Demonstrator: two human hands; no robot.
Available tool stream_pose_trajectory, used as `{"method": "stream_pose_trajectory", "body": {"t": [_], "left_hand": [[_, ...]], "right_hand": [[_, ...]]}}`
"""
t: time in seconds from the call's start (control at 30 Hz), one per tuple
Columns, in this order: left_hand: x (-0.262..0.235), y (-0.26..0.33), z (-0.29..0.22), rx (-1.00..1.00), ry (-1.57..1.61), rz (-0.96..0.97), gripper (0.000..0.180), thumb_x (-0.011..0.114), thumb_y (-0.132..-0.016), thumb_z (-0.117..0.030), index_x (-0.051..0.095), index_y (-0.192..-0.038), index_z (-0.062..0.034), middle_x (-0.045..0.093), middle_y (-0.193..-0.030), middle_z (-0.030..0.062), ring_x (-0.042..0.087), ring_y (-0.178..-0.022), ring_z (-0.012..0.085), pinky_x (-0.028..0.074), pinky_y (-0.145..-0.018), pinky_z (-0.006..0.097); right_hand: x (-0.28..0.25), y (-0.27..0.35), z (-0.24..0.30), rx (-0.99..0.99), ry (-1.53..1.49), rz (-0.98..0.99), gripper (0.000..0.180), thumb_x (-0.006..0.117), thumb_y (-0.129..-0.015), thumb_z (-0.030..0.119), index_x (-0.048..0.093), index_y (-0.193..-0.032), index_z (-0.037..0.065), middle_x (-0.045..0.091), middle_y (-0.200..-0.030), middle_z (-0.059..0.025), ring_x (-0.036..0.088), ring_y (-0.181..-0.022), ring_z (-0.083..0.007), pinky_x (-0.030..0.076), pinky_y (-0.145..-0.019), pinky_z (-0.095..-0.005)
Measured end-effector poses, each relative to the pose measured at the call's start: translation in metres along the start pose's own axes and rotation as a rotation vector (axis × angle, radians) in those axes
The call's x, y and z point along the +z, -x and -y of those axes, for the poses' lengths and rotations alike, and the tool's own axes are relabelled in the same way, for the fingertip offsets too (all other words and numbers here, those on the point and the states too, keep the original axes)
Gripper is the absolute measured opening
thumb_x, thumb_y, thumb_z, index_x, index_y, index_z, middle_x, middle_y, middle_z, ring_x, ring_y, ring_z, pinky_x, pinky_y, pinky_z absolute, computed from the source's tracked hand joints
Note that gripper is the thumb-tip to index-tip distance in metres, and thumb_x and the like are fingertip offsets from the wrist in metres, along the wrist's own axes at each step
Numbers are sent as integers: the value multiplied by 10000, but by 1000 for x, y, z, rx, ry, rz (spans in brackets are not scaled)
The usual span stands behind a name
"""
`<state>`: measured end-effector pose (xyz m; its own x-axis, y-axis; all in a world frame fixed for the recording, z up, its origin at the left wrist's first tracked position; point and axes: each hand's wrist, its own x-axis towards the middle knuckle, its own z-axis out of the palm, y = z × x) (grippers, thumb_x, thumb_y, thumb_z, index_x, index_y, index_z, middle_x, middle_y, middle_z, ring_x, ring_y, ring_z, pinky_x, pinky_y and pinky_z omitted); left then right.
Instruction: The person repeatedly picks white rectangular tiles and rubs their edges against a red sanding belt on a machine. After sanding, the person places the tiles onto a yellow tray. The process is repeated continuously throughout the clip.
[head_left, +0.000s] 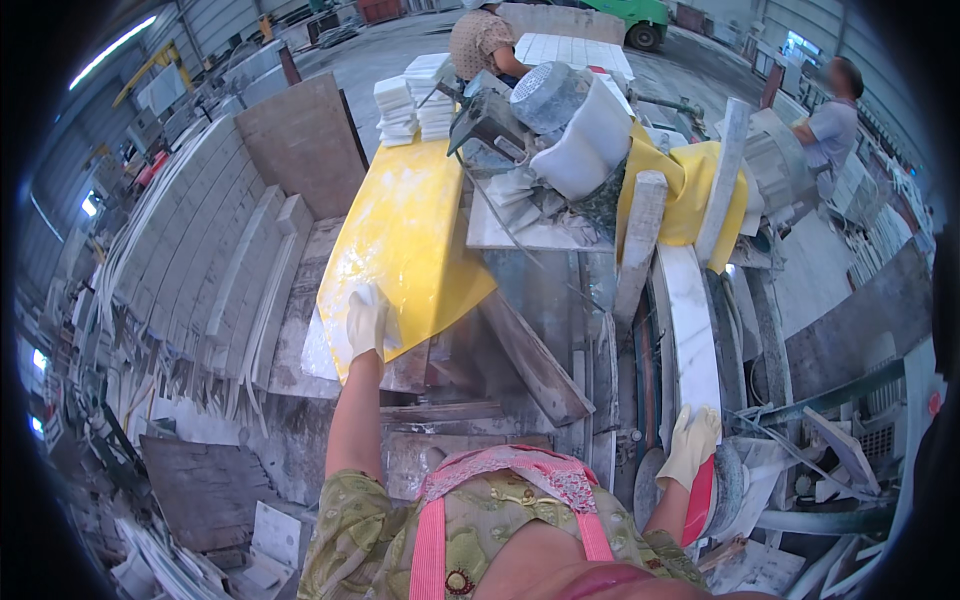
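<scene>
My left hand (365, 328), in a cream glove, is closed around a small white piece (370, 294) at the near end of a wet yellow sheet (395, 240). The fingers partly hide that piece, and its kind is unclear. The sheet drapes over a long bench and hangs off its right side. On my right, my gloved right hand (692, 448) rests with fingers stretched out on the near end of a long white marble strip (690, 330). Beside this hand is a round grey disc (728, 480), with something red under my wrist.
White tile stacks (433, 95) stand at the sheet's far end. A motor (550, 97) sits right of them, beside a yellow cloth (690, 190) and upright posts (640, 240). Stone slabs (190, 230) line the left. Two people (487, 45) (835, 125) are farther off.
</scene>
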<state>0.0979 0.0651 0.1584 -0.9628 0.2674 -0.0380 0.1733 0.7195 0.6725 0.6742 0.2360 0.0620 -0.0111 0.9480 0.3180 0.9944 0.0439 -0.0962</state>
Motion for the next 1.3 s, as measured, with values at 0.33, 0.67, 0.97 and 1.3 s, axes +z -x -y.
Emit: {"method": "stream_pose_trajectory", "body": {"t": [0.33, 0.67, 0.97, 1.3], "left_hand": [[-1, 0, -1, -5, 65, 2, 672, 661, -846, -377, 509, -1370, 16, 682, -1196, 316, 664, -1138, 446, 515, -955, 472], [-1, 4, -1, 7, 100, 3, 615, 630, -878, -381, 526, -1317, 36, 679, -1158, 331, 667, -1092, 464, 520, -924, 472], [2, -3, 5, 62, 81, 19, 641, 637, -880, -382, 518, -1333, 54, 675, -1167, 341, 661, -1094, 479, 505, -943, 491], [1, -2, 1, -13, 19, 24, 717, 639, -888, -442, 499, -1397, 44, 647, -1274, 336, 634, -1192, 469, 489, -1007, 485]], "right_hand": [[6, 10, -30, -44, -271, 41, 408, 598, -996, 287, 656, -1233, -39, 646, -1312, -259, 555, -1281, -438, 404, -1133, -497], [-64, 23, -63, -333, -37, 414, 997, 861, -736, 211, 360, -1586, 72, 368, -1630, -152, 280, -1538, -374, 209, -1268, -532], [-36, 21, -55, -348, -41, 195, 741, 675, -925, 216, 373, -1564, -7, 401, -1598, -227, 367, -1492, -379, 250, -1266, -480], [-57, -25, -13, -577, 40, 207, 714, 672, -872, 111, 406, -1521, -22, 434, -1571, -211, 389, -1482, -332, 253, -1264, -475]]}}
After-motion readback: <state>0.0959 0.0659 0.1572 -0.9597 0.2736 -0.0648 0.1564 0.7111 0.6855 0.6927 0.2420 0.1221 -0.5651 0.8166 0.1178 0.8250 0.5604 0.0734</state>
